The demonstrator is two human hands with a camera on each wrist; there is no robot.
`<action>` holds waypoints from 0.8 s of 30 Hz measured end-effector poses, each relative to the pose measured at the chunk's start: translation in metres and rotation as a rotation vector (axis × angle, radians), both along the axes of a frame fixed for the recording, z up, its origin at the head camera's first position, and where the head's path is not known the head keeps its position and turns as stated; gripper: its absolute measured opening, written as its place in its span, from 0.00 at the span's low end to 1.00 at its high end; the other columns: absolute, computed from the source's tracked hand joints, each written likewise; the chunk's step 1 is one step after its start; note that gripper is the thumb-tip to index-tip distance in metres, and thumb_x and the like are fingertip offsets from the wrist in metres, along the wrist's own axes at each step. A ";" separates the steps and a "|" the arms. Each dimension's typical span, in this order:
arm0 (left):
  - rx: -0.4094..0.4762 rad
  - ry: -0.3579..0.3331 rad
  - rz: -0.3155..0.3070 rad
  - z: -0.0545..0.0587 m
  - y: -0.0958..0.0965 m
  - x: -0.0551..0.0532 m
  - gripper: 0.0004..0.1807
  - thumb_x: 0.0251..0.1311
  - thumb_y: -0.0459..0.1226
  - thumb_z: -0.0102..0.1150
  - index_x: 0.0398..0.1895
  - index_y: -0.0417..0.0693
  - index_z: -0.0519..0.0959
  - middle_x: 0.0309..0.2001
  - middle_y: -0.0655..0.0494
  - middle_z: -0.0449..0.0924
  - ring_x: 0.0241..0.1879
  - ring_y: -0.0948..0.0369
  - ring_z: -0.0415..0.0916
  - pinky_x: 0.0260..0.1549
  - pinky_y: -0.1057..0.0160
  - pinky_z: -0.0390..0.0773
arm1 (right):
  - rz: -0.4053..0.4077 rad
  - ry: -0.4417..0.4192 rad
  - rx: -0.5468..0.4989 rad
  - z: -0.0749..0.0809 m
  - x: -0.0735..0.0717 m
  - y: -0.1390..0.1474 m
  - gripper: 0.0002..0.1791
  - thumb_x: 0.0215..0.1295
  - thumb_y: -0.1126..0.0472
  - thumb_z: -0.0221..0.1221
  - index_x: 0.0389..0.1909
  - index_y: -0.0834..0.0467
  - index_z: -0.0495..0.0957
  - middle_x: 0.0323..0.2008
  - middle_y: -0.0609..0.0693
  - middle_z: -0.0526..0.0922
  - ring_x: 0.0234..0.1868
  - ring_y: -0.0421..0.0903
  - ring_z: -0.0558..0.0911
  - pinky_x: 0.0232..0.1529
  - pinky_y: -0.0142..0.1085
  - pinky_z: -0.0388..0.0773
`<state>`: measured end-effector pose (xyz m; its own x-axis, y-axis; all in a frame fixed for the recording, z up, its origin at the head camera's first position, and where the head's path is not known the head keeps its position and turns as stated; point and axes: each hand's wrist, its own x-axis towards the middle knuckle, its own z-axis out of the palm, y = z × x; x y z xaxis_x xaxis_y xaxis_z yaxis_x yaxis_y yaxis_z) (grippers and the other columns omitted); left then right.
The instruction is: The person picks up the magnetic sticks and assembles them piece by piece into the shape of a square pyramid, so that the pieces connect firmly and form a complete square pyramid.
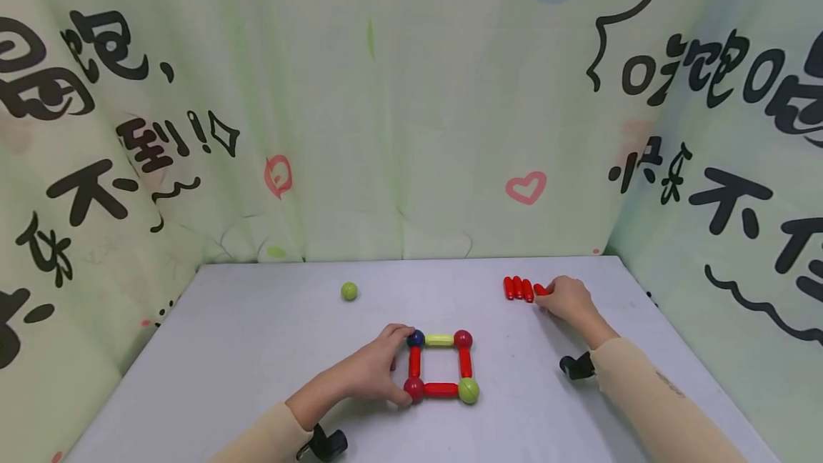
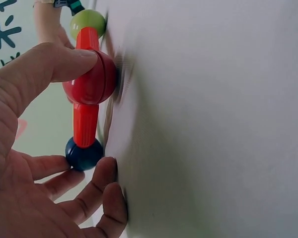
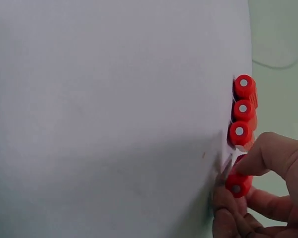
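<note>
While the frame [image 1: 441, 390] is gripped wide by the left hand [image 1: 373, 369], a red rod [image 1: 541, 290] is fingertip-pinched by the right hand [image 1: 569, 301] near the surface's [image 1: 257, 327] far-right corner.

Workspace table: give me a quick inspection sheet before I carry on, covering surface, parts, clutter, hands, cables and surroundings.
Surface: pale table, looks flat.
Job's things: square frame of four balls and four rods, joined at all corners; three red rods lie side by side; lone green ball sits apart, beyond the frame.
Clutter: nothing seen.
Left hand: holds the frame, thumb on its near-left red ball, fingers at the blue ball.
Right hand: pinches a fourth loose red rod beside the three.
Cables: nothing seen.
Surroundings: printed curtain behind and both sides.
</note>
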<state>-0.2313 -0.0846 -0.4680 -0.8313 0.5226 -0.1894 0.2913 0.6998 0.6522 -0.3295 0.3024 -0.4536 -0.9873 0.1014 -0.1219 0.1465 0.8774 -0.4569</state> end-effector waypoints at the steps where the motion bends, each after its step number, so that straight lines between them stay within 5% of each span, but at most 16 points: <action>1: 0.002 -0.003 0.000 0.000 0.000 0.000 0.57 0.43 0.44 0.82 0.78 0.49 0.60 0.76 0.52 0.59 0.48 0.62 0.72 0.46 0.66 0.81 | -0.003 0.014 -0.016 0.000 0.001 0.000 0.25 0.66 0.58 0.63 0.52 0.75 0.75 0.38 0.63 0.80 0.38 0.56 0.77 0.38 0.43 0.80; 9: 0.003 0.000 -0.001 0.003 -0.001 0.001 0.57 0.43 0.45 0.83 0.78 0.49 0.60 0.75 0.51 0.60 0.45 0.63 0.73 0.43 0.67 0.80 | -0.008 0.134 -0.225 0.008 0.020 -0.027 0.24 0.67 0.59 0.63 0.58 0.70 0.73 0.52 0.69 0.80 0.50 0.62 0.78 0.46 0.46 0.82; 24: 0.008 0.016 0.007 -0.001 0.001 0.000 0.57 0.42 0.47 0.83 0.77 0.50 0.61 0.73 0.52 0.61 0.41 0.63 0.74 0.40 0.68 0.80 | 0.168 0.086 -0.309 0.007 0.055 -0.094 0.22 0.59 0.61 0.71 0.52 0.64 0.79 0.45 0.57 0.86 0.51 0.55 0.81 0.42 0.43 0.85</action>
